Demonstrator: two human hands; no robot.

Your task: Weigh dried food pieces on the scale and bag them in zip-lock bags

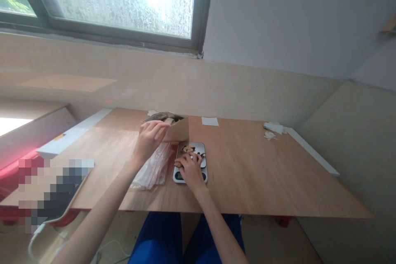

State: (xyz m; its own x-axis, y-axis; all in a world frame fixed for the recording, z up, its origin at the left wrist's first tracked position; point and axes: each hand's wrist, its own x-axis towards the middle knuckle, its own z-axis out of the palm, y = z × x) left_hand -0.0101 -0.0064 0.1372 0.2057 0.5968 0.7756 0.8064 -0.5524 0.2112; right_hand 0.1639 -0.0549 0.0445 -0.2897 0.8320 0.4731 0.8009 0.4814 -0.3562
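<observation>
A small white digital kitchen scale lies on the table before me. On its plate are pale, dark-edged pieces that look like dried mushroom. My right hand rests over the plate with curled fingers, and a brown piece shows at its thumb side. Behind the scale stands an open cardboard box with similar pieces inside. At the box's opening is my left hand, its fingers bent and close together; anything between them is hidden. Clear zip bags with red seal lines lie left of the scale.
The wooden table meets a tiled wall at the back. White paper lies near the back edge, and crumpled tissue further right. A blurred-out flat object sits at the left edge, with a white cable below.
</observation>
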